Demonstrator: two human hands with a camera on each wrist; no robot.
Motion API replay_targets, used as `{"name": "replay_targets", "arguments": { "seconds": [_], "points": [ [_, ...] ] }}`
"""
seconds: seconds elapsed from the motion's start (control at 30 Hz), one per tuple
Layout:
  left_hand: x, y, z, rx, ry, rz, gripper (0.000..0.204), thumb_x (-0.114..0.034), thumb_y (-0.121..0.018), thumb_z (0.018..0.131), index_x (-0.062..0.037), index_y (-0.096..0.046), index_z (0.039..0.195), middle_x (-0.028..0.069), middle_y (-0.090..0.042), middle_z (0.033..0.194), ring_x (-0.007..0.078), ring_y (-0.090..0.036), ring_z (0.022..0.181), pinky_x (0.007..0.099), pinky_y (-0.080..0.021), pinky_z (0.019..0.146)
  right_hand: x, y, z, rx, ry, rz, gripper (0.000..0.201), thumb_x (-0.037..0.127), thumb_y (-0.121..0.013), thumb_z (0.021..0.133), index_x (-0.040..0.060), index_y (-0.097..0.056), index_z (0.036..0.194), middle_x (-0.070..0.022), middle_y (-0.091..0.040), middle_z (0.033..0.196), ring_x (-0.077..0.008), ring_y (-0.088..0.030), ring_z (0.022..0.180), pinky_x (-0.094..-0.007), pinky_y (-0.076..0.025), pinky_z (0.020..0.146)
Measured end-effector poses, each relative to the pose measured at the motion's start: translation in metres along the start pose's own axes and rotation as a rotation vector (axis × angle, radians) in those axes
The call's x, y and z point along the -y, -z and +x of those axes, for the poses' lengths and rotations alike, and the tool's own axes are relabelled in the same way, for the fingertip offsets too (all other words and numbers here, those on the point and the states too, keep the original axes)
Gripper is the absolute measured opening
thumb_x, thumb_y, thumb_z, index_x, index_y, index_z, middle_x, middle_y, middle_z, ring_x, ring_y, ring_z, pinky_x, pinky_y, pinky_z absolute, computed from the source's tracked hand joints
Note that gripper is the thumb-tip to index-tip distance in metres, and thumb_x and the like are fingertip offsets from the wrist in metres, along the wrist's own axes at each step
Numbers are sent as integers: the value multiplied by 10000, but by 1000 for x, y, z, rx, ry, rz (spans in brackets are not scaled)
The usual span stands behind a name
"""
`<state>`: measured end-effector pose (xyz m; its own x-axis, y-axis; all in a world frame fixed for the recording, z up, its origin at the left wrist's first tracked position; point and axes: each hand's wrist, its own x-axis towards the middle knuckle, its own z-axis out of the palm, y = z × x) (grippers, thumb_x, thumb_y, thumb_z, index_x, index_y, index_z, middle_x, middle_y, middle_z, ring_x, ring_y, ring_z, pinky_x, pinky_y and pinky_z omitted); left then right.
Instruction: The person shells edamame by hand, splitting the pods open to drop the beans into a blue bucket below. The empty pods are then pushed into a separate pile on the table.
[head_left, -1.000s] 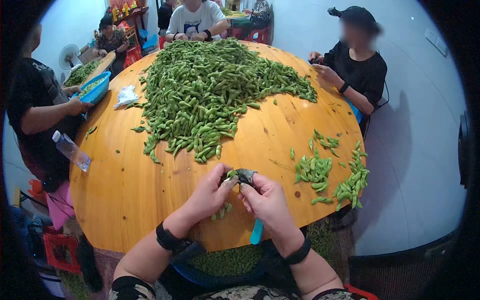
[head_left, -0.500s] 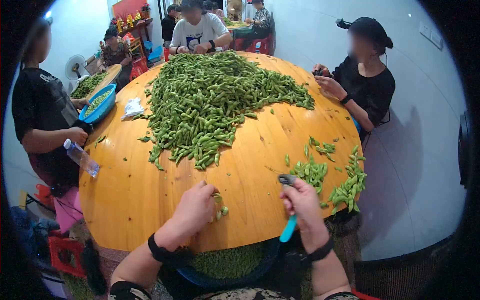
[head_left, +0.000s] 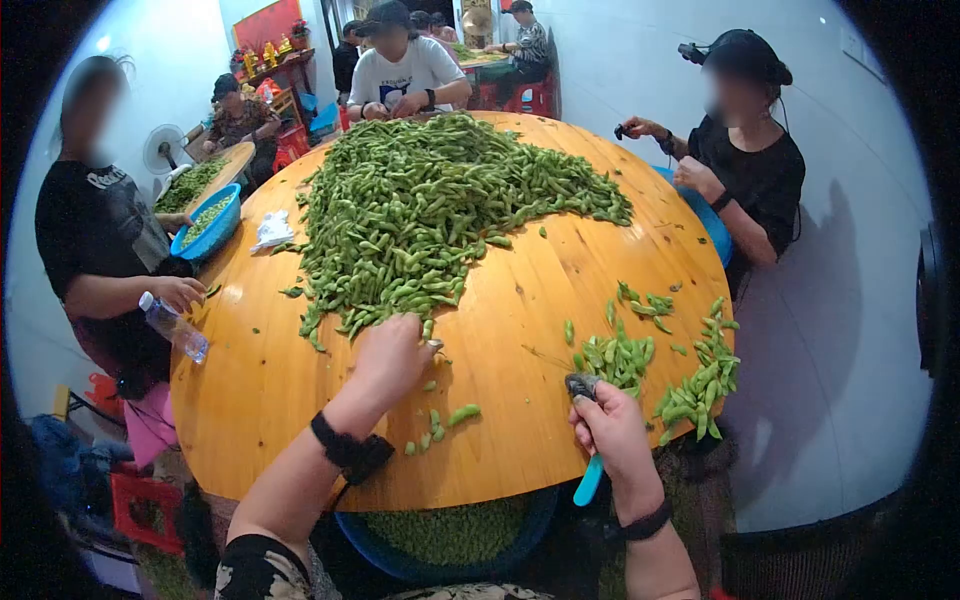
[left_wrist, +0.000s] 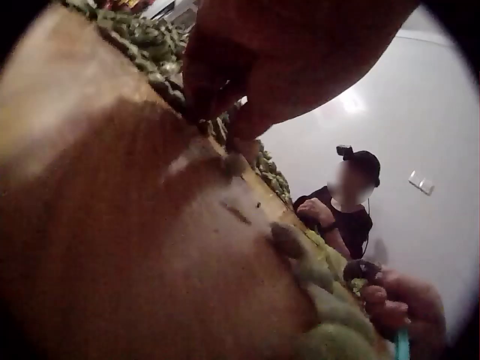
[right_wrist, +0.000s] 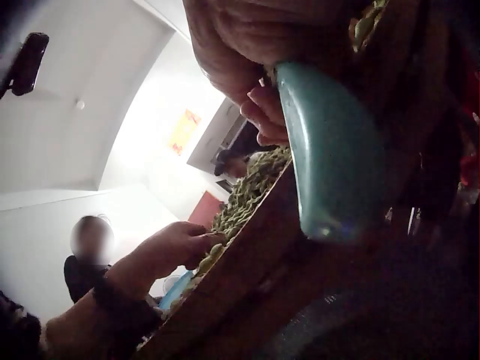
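My left hand (head_left: 392, 350) is at the near edge of a big heap of green soybean pods (head_left: 420, 200), fingers bent down among the front pods. In the left wrist view its fingertips are right at the heap's edge; I cannot tell whether they pinch a pod. My right hand (head_left: 615, 430) grips a tool with a flat teal handle (head_left: 589, 482), which sticks out below the palm. Dark grey material (head_left: 580, 386) shows at that hand's thumb; the tool's other end is hidden. Between the hands lie a pod (head_left: 464, 414) and several small green pieces (head_left: 432, 432).
Two loose groups of pods (head_left: 615, 360) lie on the round wooden table (head_left: 300, 420) at right. A blue basin (head_left: 350, 530) with green beans stands below the front edge. A plastic bottle (head_left: 175, 328) and white tissue (head_left: 272, 230) are at left. People stand or sit around the table.
The hands were together at the table's front, then parted. My left hand has moved forward to the heap, leaving green pieces behind. My right hand, with the teal-handled tool, has moved right.
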<state>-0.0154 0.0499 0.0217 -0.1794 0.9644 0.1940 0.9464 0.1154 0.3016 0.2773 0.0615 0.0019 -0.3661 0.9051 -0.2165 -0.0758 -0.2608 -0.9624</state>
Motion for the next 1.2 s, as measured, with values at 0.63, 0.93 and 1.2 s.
{"name": "replay_targets", "arguments": {
  "seconds": [0.63,0.93,1.2],
  "points": [
    [-18,0,-47,378,109,-1086,111,-70,-618,849,5,-574,919,29,-623,764,85,-578,621,238,-486,569,15,-87,4,224,-72,93,204,80,-495,934,-4,-573,1104,-6,-591,760,-27,-482,523,-171,-367,427],
    [-14,-1,-52,181,-30,-894,153,-17,-580,836,32,-574,981,69,-630,792,91,-598,611,254,-476,534,9,-106,4,221,7,-35,183,89,-518,927,18,-596,1077,35,-567,722,-14,-478,530,-172,-375,472],
    [-5,-9,-51,-42,-283,-767,442,63,-575,803,-48,-551,1230,88,-632,952,120,-644,690,237,-502,567,11,-113,0,154,81,-39,141,85,-514,931,13,-588,1026,29,-567,709,-18,-477,517,-170,-365,462]
  ]
}}
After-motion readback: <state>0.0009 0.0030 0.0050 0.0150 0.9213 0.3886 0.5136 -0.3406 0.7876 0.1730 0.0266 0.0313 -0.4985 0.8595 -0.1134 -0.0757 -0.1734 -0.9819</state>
